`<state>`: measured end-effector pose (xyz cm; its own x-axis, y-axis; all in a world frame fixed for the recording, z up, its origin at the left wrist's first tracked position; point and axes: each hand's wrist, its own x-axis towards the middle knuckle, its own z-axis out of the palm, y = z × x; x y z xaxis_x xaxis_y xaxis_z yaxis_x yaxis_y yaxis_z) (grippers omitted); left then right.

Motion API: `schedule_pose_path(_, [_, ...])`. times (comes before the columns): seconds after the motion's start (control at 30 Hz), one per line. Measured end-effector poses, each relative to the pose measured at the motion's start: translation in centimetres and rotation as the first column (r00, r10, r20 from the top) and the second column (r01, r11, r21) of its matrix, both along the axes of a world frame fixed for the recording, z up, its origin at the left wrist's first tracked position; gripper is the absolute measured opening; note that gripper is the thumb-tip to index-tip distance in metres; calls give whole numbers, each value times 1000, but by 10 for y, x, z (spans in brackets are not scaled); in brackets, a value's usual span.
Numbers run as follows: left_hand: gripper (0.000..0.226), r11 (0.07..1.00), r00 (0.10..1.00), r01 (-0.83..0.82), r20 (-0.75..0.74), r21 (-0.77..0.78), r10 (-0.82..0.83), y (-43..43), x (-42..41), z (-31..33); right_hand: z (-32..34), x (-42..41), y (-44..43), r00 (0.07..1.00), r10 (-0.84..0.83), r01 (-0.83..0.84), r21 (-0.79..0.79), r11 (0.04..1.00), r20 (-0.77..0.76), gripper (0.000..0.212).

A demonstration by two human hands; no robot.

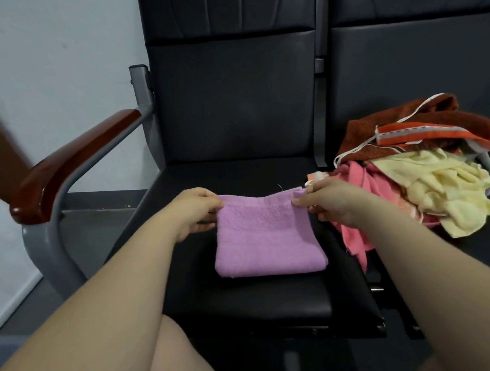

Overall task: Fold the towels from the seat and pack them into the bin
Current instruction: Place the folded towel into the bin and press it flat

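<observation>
A black padded seat (248,298) fills the middle of the view, its tall backrest rising at the far side. A second black seat (405,59) of the same row stands just to its right.

On that right-hand seat lies a loose pile of towels. A brown and orange towel (406,128) with a striped band is at the far end. A pale yellow towel (447,189) is crumpled nearer. A pink towel (359,204) spills from under it toward the gap between the two seats.

A purple towel (265,240) lies folded on the cushion of the middle seat. Its thick near edge rests flat on the cushion, and its far edge is drawn taut between the hands.

A glossy brown wooden armrest (68,163) on a grey metal frame runs along the left of the middle seat.

The left hand (194,212) pinches the far left corner of the purple towel between thumb and curled fingers. The right hand (332,203) pinches the far right corner in the same way, just beside the pink towel.
</observation>
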<state>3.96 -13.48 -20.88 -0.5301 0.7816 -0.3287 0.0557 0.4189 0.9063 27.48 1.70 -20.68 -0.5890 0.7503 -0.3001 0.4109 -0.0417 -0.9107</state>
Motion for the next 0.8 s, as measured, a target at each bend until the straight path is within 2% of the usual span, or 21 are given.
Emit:
schedule_pose_path(0.17, [12,992,979,-113,-176,-47,103,26,5,-16,-27,-25,5,985,-175,174,91,981,7,21])
schedule_pose_path(0.3, [8,990,939,-101,-337,-94,64,38,4,-31,-43,-36,12,965,-257,243,201,949,46,24])
schedule_pose_path(0.4, [9,993,884,-60,-467,-106,3,46,4,-38,-50,-44,18,959,-240,182,325,928,147,23])
schedule_pose_path(0.5, [10,983,804,-8,-586,-185,-104,49,4,-42,-51,-50,20,936,-221,93,412,906,275,27])
schedule_pose_path(0.6, [9,966,715,-2,-676,-257,-179,53,6,-45,-53,-49,20,929,-230,58,500,864,290,26])
schedule_pose_path(0.8, [17,965,706,-33,-690,-261,-163,55,11,-42,-51,-46,14,927,-227,-1,608,794,298,26])
